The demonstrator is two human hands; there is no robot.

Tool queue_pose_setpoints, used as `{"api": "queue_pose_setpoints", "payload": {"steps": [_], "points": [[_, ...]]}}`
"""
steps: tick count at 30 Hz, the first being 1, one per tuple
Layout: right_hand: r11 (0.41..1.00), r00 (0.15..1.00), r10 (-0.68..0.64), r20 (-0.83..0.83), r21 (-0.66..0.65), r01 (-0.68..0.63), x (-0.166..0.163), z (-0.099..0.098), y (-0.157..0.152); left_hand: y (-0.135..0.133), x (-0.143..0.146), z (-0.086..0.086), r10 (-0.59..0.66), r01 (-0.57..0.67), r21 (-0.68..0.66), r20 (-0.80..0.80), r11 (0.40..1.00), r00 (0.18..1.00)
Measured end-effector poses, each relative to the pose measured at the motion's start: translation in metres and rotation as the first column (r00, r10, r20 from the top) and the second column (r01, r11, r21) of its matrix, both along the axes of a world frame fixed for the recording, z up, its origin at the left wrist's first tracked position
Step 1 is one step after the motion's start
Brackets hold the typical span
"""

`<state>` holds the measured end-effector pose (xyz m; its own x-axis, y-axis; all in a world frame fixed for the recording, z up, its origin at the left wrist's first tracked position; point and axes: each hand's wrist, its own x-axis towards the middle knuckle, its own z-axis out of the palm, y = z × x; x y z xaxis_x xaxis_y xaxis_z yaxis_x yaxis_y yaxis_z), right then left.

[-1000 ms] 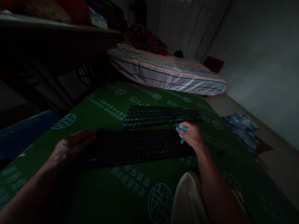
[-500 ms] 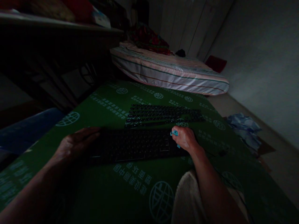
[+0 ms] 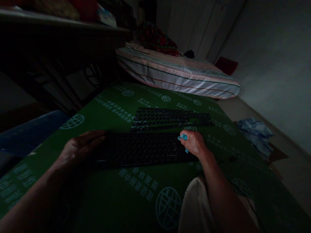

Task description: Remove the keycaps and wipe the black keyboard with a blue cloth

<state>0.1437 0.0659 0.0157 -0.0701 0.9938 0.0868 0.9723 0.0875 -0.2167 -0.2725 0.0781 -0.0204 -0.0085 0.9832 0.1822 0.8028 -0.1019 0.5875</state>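
A black keyboard base (image 3: 145, 150) with its keys off lies on the green printed table sheet (image 3: 155, 176). My left hand (image 3: 81, 145) grips its left end, the fingers along the back edge; part of that hand is lost in shadow. Over the right end of the base, my right hand (image 3: 193, 141) is closed round a small teal tool (image 3: 183, 137). One end of the tool shows a ring-like shape past my fingers, and another bit sticks out below; its kind cannot be made out. Behind the base, black keycaps (image 3: 160, 117) lie in several rows.
A dark cable with a plug (image 3: 232, 158) runs along the right of the table. Beyond the far edge is a bed with a striped mattress (image 3: 179, 76). A blue object (image 3: 36, 131) is at the left, and a crumpled plastic bag (image 3: 255, 129) lies on the floor to the right.
The whole view has shifted very slightly. Both hands, the keyboard base and the keycap rows stay in practically the same places.
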Motion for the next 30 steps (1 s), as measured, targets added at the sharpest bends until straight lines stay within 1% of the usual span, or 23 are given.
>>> {"api": "queue_pose_setpoints", "payload": {"steps": [3, 6, 10, 13, 17, 20, 24, 27, 30], "points": [[1.0, 1.0, 0.019, 0.015, -0.005, -0.019, -0.0012, -0.0008, 0.0003, 0.0007, -0.0012, -0.0007, 0.002, -0.002, -0.003, 0.013, 1.0, 1.0], [1.0, 0.999, 0.008, 0.041, -0.004, -0.008, -0.001, -0.0014, 0.001, 0.0006, -0.0012, 0.0005, -0.002, 0.002, -0.014, 0.007, 1.0, 1.0], [1.0, 0.999, -0.015, 0.034, -0.014, 0.016, -0.0002, -0.0007, 0.0004, -0.0003, -0.0005, 0.0011, -0.005, 0.005, -0.024, -0.003, 1.0, 1.0], [1.0, 0.999, -0.012, 0.032, -0.006, 0.012, 0.0003, -0.0011, -0.0001, -0.001, 0.001, 0.0012, 0.013, -0.013, -0.02, 0.007, 1.0, 1.0], [1.0, 0.999, -0.023, 0.049, -0.011, 0.024, 0.0033, -0.0034, 0.0009, -0.0016, 0.0027, 0.0026, 0.001, -0.001, -0.008, -0.003, 1.0, 1.0], [0.999, 0.999, -0.038, 0.024, -0.014, 0.039, 0.0052, -0.0049, 0.002, -0.0021, 0.0041, 0.0044, 0.022, -0.022, -0.035, -0.009, 0.999, 1.0], [1.0, 1.0, -0.028, 0.008, -0.009, 0.028, 0.0037, -0.005, 0.0023, -0.003, 0.0066, 0.0069, 0.039, -0.037, -0.067, 0.029, 0.997, 0.999], [0.999, 0.999, -0.038, 0.026, -0.003, 0.038, 0.003, -0.0045, 0.0016, -0.0034, 0.0079, 0.0082, 0.034, -0.032, -0.051, 0.03, 0.998, 0.999], [0.999, 0.999, -0.051, -0.008, 0.007, 0.051, 0.0043, -0.0051, 0.001, -0.0034, 0.0077, 0.0082, 0.013, -0.012, -0.038, 0.027, 0.999, 1.0]]}}
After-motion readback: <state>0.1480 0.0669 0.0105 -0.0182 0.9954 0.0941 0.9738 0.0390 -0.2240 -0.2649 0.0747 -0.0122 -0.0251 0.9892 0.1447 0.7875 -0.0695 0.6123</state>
